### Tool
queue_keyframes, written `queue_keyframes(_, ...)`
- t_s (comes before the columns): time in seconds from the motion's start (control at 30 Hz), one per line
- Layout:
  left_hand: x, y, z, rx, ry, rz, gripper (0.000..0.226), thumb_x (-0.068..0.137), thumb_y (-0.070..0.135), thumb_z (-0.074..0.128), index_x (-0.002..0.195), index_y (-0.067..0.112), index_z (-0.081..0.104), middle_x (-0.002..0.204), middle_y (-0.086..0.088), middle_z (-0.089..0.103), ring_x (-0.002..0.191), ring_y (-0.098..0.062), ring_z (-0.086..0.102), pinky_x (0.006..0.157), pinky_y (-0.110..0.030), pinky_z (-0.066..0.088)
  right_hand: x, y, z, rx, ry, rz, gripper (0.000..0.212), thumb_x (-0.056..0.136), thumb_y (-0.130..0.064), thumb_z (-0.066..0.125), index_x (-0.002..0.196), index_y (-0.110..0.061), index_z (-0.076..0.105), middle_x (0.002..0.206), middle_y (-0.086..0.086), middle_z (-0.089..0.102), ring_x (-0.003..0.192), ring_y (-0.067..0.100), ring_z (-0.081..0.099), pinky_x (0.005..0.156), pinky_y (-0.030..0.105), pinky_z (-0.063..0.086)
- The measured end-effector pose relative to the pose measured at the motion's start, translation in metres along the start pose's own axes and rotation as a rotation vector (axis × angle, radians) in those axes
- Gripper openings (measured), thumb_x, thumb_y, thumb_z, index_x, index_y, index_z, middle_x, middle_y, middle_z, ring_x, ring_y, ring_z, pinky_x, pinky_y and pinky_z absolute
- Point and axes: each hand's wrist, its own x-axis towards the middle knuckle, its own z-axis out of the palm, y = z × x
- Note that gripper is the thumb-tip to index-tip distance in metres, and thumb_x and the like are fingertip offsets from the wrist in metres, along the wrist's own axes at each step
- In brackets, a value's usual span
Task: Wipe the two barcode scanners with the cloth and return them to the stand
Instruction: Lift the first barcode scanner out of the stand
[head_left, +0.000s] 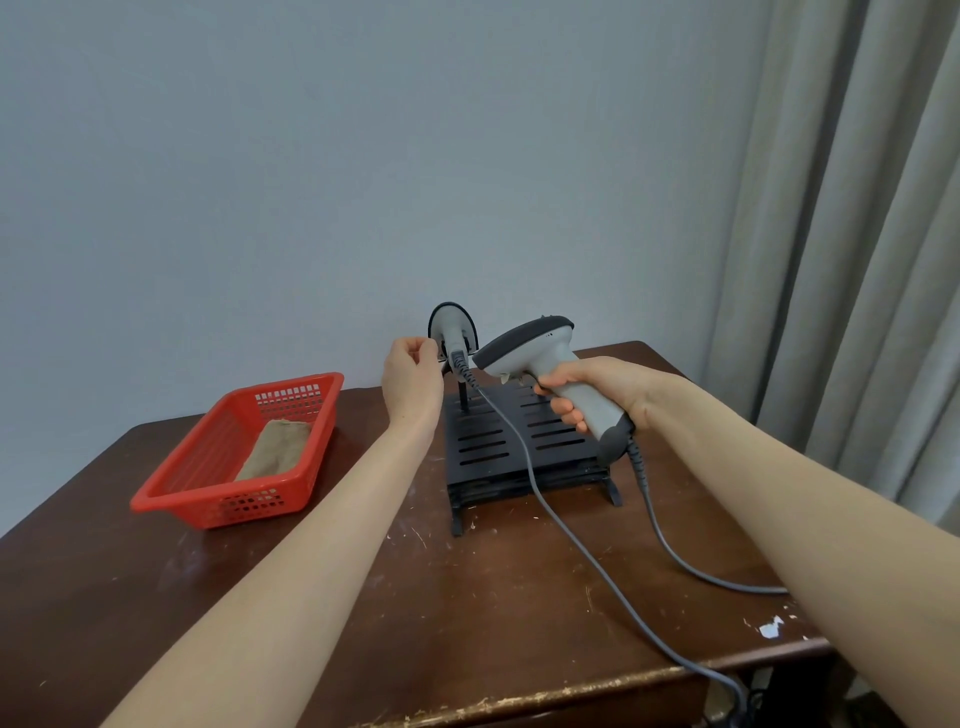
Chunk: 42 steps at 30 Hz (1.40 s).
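My right hand (587, 392) grips the handle of a grey barcode scanner (540, 348), held above the black slatted stand (498, 441) with its head pointing left. A second grey scanner (451, 330) hangs on the stand's upright holder at the back. My left hand (413, 382) is at the left side of that holder, fingers pinched near the scanner; I cannot tell whether it grips anything. A folded beige cloth (278, 449) lies in the red basket (171, 493) to the left. Each scanner trails a grey cable (571, 540).
The stand sits on a scratched dark wooden table (363, 597) against a pale wall. Grey curtains (857, 234) hang at the right. The cables run over the table's front right edge (727, 670).
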Motion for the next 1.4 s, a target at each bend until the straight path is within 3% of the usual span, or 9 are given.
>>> queue_keyframes(0.13, -0.001, -0.001, 0.0, -0.013, 0.003, -0.019, 0.011, 0.097, 0.02, 0.043, 0.103, 0.015, 0.051, 0.093, 0.003, 0.054, 0.095, -0.019, 0.057, 0.089, -0.043, 0.051, -0.001, 0.0, 0.002, 0.006, 0.005, -0.018, 0.011, 0.09, -0.021, 0.055, 0.092, -0.01, 0.055, 0.056, -0.001, 0.047, 0.045, 0.008, 0.043, 0.042, 0.018, 0.04)
queue_keyframes(0.2, 0.0, 0.0, 0.0, -0.046, 0.012, -0.039, 0.016, 0.097, 0.02, 0.043, 0.106, 0.012, 0.054, 0.089, 0.004, 0.053, 0.084, -0.014, 0.056, 0.083, -0.038, 0.053, -0.002, 0.001, 0.002, 0.008, 0.002, -0.039, 0.012, 0.09, -0.023, 0.055, 0.092, -0.011, 0.056, 0.055, 0.0, 0.047, 0.045, 0.008, 0.042, 0.042, 0.018, 0.04)
queue_keyframes(0.27, 0.001, 0.001, 0.0, -0.149, -0.003, -0.1, 0.023, 0.097, 0.02, 0.042, 0.11, 0.008, 0.056, 0.087, 0.003, 0.054, 0.076, -0.009, 0.055, 0.07, -0.029, 0.052, -0.003, 0.001, 0.002, 0.003, -0.018, -0.058, 0.017, 0.09, -0.03, 0.056, 0.092, -0.013, 0.055, 0.056, 0.001, 0.046, 0.046, 0.009, 0.041, 0.042, 0.018, 0.039)
queue_keyframes(0.33, 0.002, 0.003, 0.0, -0.352, -0.047, -0.21, 0.027, 0.099, 0.022, 0.04, 0.108, 0.007, 0.059, 0.094, -0.004, 0.059, 0.082, -0.011, 0.059, 0.067, -0.025, 0.051, -0.003, 0.0, 0.001, 0.002, -0.068, -0.065, 0.03, 0.087, -0.039, 0.058, 0.099, -0.012, 0.056, 0.058, 0.001, 0.047, 0.047, 0.01, 0.041, 0.044, 0.019, 0.04)
queue_keyframes(0.43, 0.002, 0.005, -0.002, -0.658, -0.143, -0.35, 0.044, 0.102, 0.036, 0.034, 0.113, 0.002, 0.059, 0.112, -0.012, 0.063, 0.105, -0.021, 0.061, 0.083, -0.029, 0.051, -0.002, -0.003, 0.002, -0.015, -0.124, -0.064, 0.049, 0.081, -0.047, 0.062, 0.114, -0.011, 0.055, 0.061, 0.0, 0.05, 0.05, 0.01, 0.044, 0.047, 0.019, 0.043)
queue_keyframes(0.6, 0.004, 0.004, -0.006, -0.879, -0.307, -0.421, 0.071, 0.098, 0.056, 0.029, 0.139, -0.001, 0.041, 0.142, -0.015, 0.047, 0.132, -0.025, 0.045, 0.112, -0.038, 0.033, 0.0, -0.009, 0.01, -0.065, -0.132, -0.065, 0.057, 0.074, -0.049, 0.061, 0.115, -0.009, 0.054, 0.063, 0.001, 0.054, 0.049, 0.01, 0.048, 0.046, 0.019, 0.046)
queue_keyframes(0.83, 0.003, 0.006, -0.009, -0.902, -0.38, -0.406, 0.083, 0.093, 0.065, 0.022, 0.145, 0.001, 0.031, 0.149, -0.014, 0.038, 0.135, -0.026, 0.041, 0.114, -0.039, 0.03, 0.004, -0.012, 0.019, -0.13, -0.1, -0.111, 0.025, 0.088, -0.039, 0.058, 0.09, -0.014, 0.055, 0.054, -0.001, 0.047, 0.043, 0.009, 0.042, 0.043, 0.019, 0.04)
queue_keyframes(1.4, 0.015, -0.006, -0.009, -0.881, -0.464, -0.385, 0.089, 0.089, 0.071, 0.026, 0.144, 0.001, 0.034, 0.145, -0.015, 0.044, 0.129, -0.025, 0.048, 0.111, -0.037, 0.036, 0.003, -0.018, 0.025, -0.177, -0.09, -0.132, 0.022, 0.09, -0.036, 0.057, 0.09, -0.014, 0.055, 0.052, -0.001, 0.047, 0.043, 0.01, 0.041, 0.043, 0.019, 0.038)
